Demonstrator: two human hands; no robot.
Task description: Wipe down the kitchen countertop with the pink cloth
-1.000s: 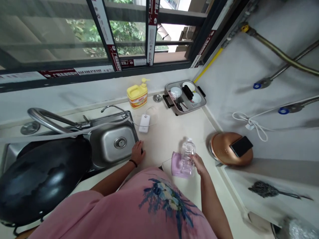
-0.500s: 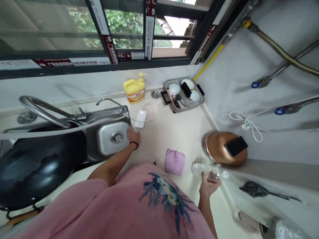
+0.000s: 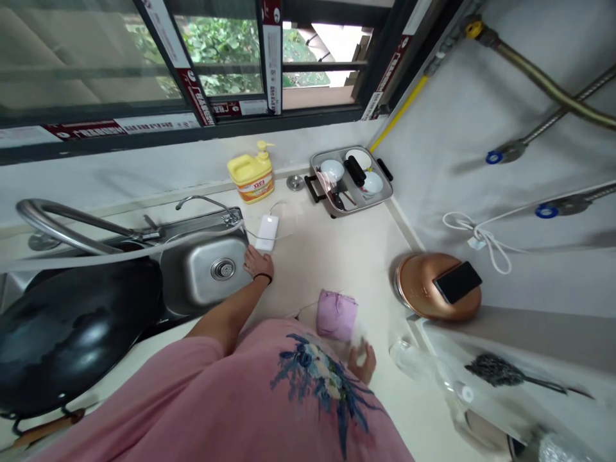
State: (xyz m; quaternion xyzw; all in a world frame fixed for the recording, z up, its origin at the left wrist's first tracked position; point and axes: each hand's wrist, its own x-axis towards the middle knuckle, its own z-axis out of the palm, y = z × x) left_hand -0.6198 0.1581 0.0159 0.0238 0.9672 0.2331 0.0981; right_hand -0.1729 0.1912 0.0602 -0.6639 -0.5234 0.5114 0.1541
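My left hand (image 3: 257, 263) lies flat on the counter at the right edge of the steel sink (image 3: 192, 289), fingers stretched out and holding nothing. It is just below a white power bank (image 3: 267, 232) with a cable. My right hand (image 3: 363, 360) is close to my body, right below a folded pink cloth (image 3: 337, 314). Its fingers are blurred and loosely curled. A clear plastic bottle (image 3: 418, 362) lies on its side on the counter to the right of that hand, apart from it.
A black wok (image 3: 72, 333) fills the left, under a long tap (image 3: 72, 218). A yellow soap bottle (image 3: 251, 179) and a steel tray of bowls (image 3: 349, 179) stand at the back. A copper lid (image 3: 423, 301) carries a phone (image 3: 457, 282). A brush (image 3: 500, 373) lies far right.
My right hand swung the clear bottle from the pink cloth over to the right, let it go and drew back toward my body. The left hand slid slightly up the sink's edge.
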